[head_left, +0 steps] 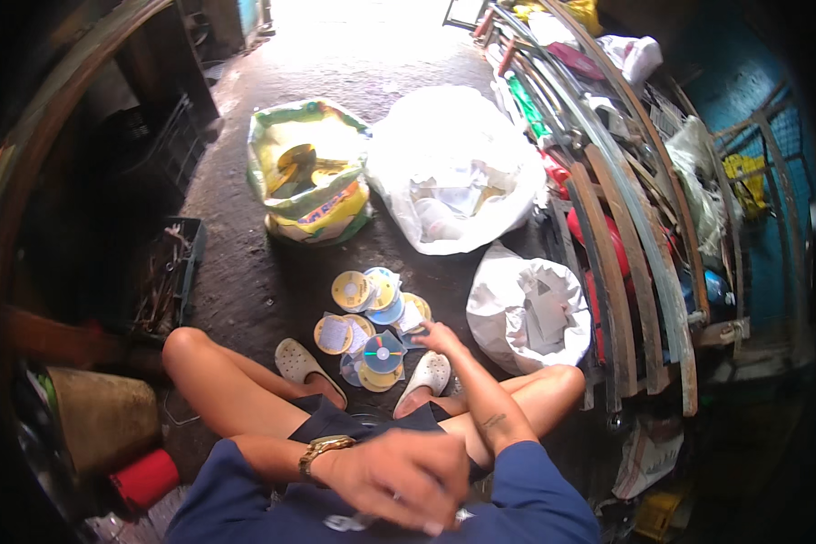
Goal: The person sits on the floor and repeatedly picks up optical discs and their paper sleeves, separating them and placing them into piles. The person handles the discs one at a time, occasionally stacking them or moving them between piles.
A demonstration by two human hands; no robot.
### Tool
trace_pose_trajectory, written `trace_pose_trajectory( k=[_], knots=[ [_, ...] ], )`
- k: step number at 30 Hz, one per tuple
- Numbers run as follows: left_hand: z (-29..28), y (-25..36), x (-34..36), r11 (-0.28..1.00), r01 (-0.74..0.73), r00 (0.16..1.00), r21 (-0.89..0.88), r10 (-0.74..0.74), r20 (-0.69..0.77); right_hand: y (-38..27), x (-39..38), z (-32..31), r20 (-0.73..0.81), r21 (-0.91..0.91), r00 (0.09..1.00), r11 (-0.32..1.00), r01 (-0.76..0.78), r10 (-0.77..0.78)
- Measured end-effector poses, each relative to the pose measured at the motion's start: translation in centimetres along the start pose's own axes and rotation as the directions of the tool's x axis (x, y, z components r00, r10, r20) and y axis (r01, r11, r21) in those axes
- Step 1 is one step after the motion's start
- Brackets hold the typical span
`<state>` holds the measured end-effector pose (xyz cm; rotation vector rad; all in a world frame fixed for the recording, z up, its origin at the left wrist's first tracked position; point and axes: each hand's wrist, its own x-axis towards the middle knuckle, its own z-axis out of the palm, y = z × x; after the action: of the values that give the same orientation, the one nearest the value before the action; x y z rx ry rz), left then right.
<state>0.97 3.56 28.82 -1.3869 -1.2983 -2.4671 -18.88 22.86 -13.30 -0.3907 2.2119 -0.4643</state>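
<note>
Several discs lie in a loose cluster on the dark ground between my feet. Among them are a yellow-labelled disc (351,289), a shiny blue disc (384,354) and a white paper piece (412,315) on another disc. My right hand (440,338) reaches to the right edge of the cluster with its fingers apart, at the discs near the paper piece. Whether it touches one is too small to tell. Close in front of my body, my left hand (394,476) is raised with bent, blurred fingers, a gold watch (328,443) on its wrist. What it may hold is hidden.
Beyond the discs stand a yellow-green sack (322,213) with discs inside and a large white bag (399,213). A smaller white sack (496,313) with grey flat pieces is at the right. Wooden slats (639,281) line the right side. A dark crate (188,272) sits left.
</note>
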Motion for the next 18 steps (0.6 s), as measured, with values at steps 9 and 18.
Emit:
trace_pose_trajectory(
  k=[9, 18],
  knots=[
    [4.0, 0.2, 4.3, 0.963, -0.232, 0.889, -0.136, 0.154, -0.431, -2.2, 1.7, 11.0, -0.136, -0.511, 0.989, 0.859, -0.021, -0.057],
    [-0.1, -1.1, -4.4, 0.954, 0.284, 0.941, 0.093, -0.259, -0.216, -1.4, 3.3, 7.7, -0.225, -0.556, 0.947, 0.828, 0.07, -0.231]
  ],
)
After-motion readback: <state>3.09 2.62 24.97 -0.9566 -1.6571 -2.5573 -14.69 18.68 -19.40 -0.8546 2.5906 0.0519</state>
